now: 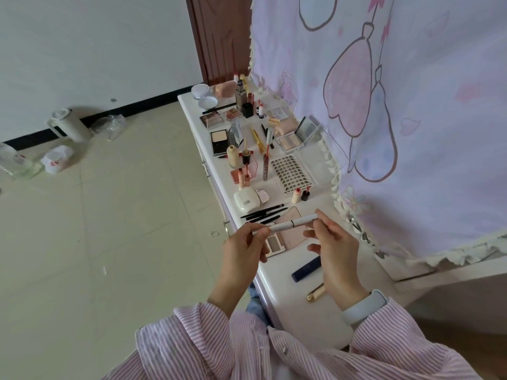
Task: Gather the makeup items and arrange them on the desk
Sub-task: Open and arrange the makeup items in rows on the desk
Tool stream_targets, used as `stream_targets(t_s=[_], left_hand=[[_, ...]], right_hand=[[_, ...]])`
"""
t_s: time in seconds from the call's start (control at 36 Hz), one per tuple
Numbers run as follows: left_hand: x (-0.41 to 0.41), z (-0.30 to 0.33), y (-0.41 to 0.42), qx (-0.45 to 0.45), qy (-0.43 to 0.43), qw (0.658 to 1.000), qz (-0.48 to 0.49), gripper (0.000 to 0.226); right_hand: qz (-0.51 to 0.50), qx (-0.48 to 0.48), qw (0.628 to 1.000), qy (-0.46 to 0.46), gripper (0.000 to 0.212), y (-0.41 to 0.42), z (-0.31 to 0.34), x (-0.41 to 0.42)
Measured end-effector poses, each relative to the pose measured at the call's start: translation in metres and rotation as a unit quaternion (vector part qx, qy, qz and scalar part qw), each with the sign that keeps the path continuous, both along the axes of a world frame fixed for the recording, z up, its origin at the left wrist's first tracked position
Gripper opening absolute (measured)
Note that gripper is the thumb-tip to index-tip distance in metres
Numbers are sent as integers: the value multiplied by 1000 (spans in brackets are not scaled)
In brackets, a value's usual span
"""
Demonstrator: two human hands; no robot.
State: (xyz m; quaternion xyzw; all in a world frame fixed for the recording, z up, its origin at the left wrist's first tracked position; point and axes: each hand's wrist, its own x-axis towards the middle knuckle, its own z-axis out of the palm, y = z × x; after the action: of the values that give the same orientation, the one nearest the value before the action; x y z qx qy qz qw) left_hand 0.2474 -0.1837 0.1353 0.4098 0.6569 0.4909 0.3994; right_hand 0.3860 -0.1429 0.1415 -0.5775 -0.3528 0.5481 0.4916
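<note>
- Left hand [241,246] and right hand [333,249] hold a white pen [292,224] above the desk [307,319], fingers pinching its ends.
- Near right: navy tube [306,269], gold tube [316,294].
- Beyond: palette [285,237], black pencils [262,213], lash tray [292,172].

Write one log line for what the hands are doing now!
left hand: pinches white pen | right hand: pinches other end | held above desk

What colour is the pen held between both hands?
White pen, clearest in the head view.
</note>
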Motion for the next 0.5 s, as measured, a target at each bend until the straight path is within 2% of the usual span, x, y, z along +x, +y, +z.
stream_targets(t_s=[0.11, 0.19, 0.33, 0.42, 0.5], left_hand=[[0, -2, 3, -2, 35, 999, -10, 22], [-1, -5, 5, -33, 56, 997, -42, 29], [-7, -10, 6, -79, 6, 997, -18, 53], [-15, -11, 6, -93, -36, 995, -23, 50], [-21, -14, 7, -88, -36, 992, -88, 31]], right_hand=[[-14, -46, 997, 67, 8, 3, 4, 0], [3, -53, 998, 36, 1, 8, 1, 2], [81, 7, 997, 4, 14, 15, -3, 8], [108, 0, 993, 39, 18, 21, -5, 13], [149, -5, 989, 20, 16, 25, -4, 16]])
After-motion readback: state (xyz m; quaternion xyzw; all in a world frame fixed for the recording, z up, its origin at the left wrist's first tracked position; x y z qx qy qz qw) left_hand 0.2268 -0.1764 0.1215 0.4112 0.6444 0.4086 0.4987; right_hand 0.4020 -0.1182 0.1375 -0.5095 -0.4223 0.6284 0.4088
